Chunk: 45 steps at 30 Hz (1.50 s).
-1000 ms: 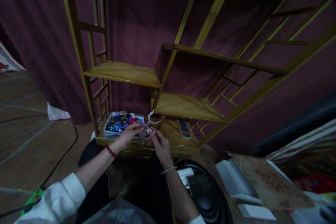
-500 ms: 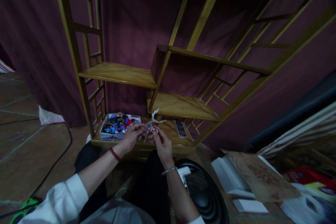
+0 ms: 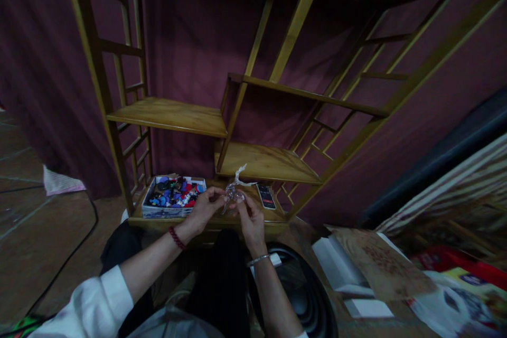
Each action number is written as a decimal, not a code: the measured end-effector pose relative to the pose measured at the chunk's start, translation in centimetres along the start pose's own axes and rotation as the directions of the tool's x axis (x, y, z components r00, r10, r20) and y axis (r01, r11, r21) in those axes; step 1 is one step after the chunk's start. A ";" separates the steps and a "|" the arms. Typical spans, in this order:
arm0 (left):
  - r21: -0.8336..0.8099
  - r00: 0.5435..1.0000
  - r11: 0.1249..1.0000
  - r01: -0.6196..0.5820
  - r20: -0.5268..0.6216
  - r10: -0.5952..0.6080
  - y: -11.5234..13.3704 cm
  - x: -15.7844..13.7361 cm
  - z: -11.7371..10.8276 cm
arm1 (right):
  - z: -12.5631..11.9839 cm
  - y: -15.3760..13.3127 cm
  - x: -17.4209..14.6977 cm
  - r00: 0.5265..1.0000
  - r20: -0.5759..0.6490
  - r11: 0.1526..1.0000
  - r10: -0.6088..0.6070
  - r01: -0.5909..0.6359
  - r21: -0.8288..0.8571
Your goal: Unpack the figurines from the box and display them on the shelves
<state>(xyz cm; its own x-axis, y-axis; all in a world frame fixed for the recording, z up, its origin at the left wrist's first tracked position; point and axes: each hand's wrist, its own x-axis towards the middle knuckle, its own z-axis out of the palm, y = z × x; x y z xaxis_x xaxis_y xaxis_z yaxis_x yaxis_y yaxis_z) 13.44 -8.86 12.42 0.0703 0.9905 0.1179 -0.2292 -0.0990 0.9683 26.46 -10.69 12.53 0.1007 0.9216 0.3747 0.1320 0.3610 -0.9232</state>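
A small clear, shiny figure with white antler-like branches (image 3: 240, 175) is held up between my two hands, above the low front shelf. The fingertips of my left hand (image 3: 208, 205) pinch its left side. On its right side, the thumb and fingers of my right hand (image 3: 251, 219) are closed on it. Part of the figure is hidden behind my fingers, and its exact kind is hard to make out. Just left of my left hand stands an open box (image 3: 168, 212) filled with small red, blue, purple and black pieces.
A wooden shelf unit (image 3: 170, 114) rises in front, with uprights and stepped boards. A phone (image 3: 266, 196) lies on the low shelf. Below my right forearm is a round black tub-like object (image 3: 304, 296). White boxes (image 3: 340, 264) and plastic bags (image 3: 439, 301) are at the right. A cable (image 3: 75, 259) crosses the floor.
The view has shifted a little, so the shelf and box appear farther left. Both hands still hold the figure, which has turned slightly. The phone screen now appears lit.
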 end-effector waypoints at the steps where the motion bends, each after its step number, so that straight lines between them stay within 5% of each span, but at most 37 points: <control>1: 0.005 1.000 1.000 0.003 0.001 -0.003 0.1 0.0 0.1 | -0.1 0.0 0.0 1.000 -0.004 1.000 0.001 -0.001 0.001; 17: -0.238 0.993 0.967 0.093 0.099 -0.071 0.3 -0.2 -0.4 | -0.5 0.8 -0.1 1.000 -0.016 0.995 -0.017 0.019 0.098; 28: -0.078 0.978 0.980 0.183 0.121 -0.172 0.6 -0.6 -1.0 | -0.7 1.8 -0.6 0.999 0.013 0.994 -0.048 0.047 0.096; 45: -0.230 0.928 0.948 0.221 0.349 -0.131 1.0 -1.6 -0.1 | -2.1 3.0 -0.4 0.995 -0.019 0.994 -0.098 0.098 0.037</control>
<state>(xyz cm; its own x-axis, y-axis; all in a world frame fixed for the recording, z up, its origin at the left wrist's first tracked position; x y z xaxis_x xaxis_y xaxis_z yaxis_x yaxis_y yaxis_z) 13.03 -10.57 13.18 0.4339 0.8990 0.0591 -0.4253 0.1465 0.8931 28.88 -10.26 9.80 0.1057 0.8791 0.4647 0.1046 0.4549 -0.8844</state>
